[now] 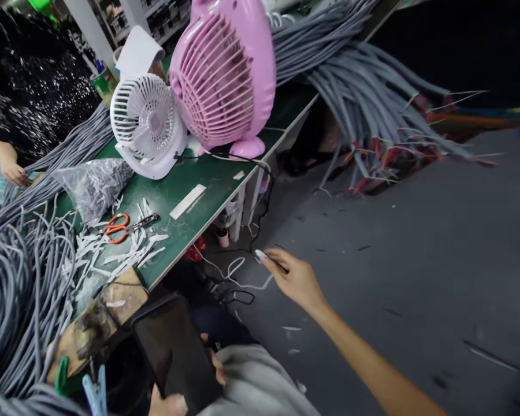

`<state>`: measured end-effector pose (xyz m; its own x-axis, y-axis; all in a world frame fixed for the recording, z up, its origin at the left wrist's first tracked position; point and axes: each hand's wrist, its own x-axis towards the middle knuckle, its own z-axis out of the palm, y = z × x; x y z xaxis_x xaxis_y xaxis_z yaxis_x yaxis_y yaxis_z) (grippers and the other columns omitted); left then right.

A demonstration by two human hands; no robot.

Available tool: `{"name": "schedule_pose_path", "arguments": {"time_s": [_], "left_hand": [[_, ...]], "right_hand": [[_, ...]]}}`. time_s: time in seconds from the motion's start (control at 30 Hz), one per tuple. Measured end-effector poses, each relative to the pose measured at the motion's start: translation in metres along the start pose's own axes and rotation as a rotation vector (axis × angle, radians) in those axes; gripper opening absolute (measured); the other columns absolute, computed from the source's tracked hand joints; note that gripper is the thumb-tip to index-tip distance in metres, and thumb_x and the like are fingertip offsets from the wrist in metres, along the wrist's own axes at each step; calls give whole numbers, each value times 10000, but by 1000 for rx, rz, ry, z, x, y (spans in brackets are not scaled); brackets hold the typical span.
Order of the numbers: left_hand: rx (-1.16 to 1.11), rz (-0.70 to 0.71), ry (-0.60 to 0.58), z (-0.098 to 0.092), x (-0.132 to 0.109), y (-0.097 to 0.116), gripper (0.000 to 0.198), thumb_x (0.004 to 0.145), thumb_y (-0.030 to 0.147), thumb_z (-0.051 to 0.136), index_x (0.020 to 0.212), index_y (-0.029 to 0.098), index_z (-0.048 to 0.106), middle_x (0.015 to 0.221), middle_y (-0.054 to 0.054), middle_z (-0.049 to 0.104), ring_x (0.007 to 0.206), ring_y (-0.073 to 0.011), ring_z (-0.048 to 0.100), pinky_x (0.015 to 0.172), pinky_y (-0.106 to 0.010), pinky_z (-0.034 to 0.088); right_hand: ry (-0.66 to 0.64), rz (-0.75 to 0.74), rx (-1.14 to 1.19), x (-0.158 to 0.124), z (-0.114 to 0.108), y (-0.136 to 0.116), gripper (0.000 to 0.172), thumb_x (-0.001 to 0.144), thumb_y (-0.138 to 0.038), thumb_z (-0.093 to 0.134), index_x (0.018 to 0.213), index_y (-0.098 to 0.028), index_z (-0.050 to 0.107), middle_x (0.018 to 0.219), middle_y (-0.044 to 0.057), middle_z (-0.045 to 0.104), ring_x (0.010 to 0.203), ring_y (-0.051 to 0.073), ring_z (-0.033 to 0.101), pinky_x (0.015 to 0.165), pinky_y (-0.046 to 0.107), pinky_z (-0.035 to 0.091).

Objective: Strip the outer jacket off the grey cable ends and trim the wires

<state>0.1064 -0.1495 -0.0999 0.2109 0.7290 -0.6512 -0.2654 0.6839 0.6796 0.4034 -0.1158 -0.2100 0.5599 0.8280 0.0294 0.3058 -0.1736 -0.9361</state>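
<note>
Far up-left of the pinch: grey cables (21, 277) heaped over a green table (173, 190), with a pink fan (225, 75) just beside a white fan (149, 124). Down-left: dark phone (173, 346) clasped in the left hand (170, 406), long axis tilted up-left. Orange scissors (119, 226) flat on the table. Pinched tight at the right hand (295, 280) fingertips, out over the floor: thin piece (265, 257), white tip pointing up-left toward the table, long axis roughly along the forearm.
</note>
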Motion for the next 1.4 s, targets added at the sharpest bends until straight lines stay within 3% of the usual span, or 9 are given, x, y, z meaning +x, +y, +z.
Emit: {"name": "schedule_pose_path", "arguments": {"time_s": [0.07, 0.3, 0.57, 0.77, 0.87, 1.03, 1.13, 1.27, 1.4], "left_hand": [[-23, -11, -21, -6, -5, -11, 599, 462, 254, 780, 1039, 167, 642, 659, -63, 680, 795, -316, 631, 751, -405, 482], [-131, -34, -404, 4, -2, -22, 683, 495, 444, 688, 1073, 92, 601, 831, -144, 669, 703, -275, 625, 632, -362, 465], [-158, -105, -439, -5, -2, -25, 720, 442, 481, 686, 1047, 101, 605, 847, -134, 643, 703, -243, 588, 652, -364, 436], [-163, -99, -397, -26, -20, -33, 710, 452, 498, 676, 1055, 126, 627, 860, -109, 654, 723, -238, 591, 684, -375, 430], [-200, -64, -306, -49, -42, -43, 709, 433, 525, 688, 1013, 121, 642, 865, -133, 654, 733, -265, 605, 685, -385, 450], [-140, -10, -131, -84, -77, -67, 566, 482, 462, 711, 926, 113, 672, 859, -140, 657, 743, -265, 608, 703, -372, 469], [-189, 32, -90, -95, -91, -74, 605, 501, 485, 711, 966, 103, 658, 875, -144, 644, 755, -258, 607, 705, -356, 479], [-285, 188, 29, -102, -94, -72, 583, 561, 522, 653, 963, 100, 655, 900, -146, 632, 769, -248, 590, 719, -351, 487], [-303, 243, 91, -99, -78, -68, 585, 570, 503, 602, 926, 42, 659, 883, -167, 631, 775, -260, 591, 728, -363, 483]], "right_hand": [[-107, -9, -116, 13, 11, 5, 288, 790, -405, 456, 879, -183, 616, 875, 76, 692, 787, 198, 655, 693, 268, 506], [-467, -1, -302, 13, 71, 28, 141, 728, -268, 558, 783, -195, 665, 806, 69, 708, 725, 228, 656, 640, 287, 482], [-540, -19, -416, -25, 103, 34, 171, 740, -257, 550, 828, -202, 686, 888, 71, 695, 814, 232, 639, 690, 288, 458], [-534, 7, -490, -53, 94, 26, 290, 768, -234, 496, 1006, -169, 648, 1021, 116, 652, 861, 249, 622, 681, 307, 457], [-601, 22, -451, -78, 90, 17, 285, 802, -288, 449, 937, -153, 661, 855, 97, 685, 750, 210, 634, 653, 281, 465], [-1104, 6, -71, -132, 98, -20, 347, 830, -370, 391, 820, -153, 662, 553, 19, 632, 494, 152, 573, 505, 237, 439], [-1348, -105, -166, -153, 118, -44, 316, 857, -301, 384, 813, -181, 673, 602, 13, 657, 579, 146, 610, 576, 218, 442], [-1267, -155, -441, -156, 163, -55, 299, 877, -274, 390, 957, -189, 666, 895, 106, 686, 884, 225, 623, 727, 295, 436], [-1292, -124, -526, -156, 207, -52, 138, 701, -262, 654, 790, -171, 706, 874, 143, 686, 907, 280, 622, 752, 331, 443]]}}
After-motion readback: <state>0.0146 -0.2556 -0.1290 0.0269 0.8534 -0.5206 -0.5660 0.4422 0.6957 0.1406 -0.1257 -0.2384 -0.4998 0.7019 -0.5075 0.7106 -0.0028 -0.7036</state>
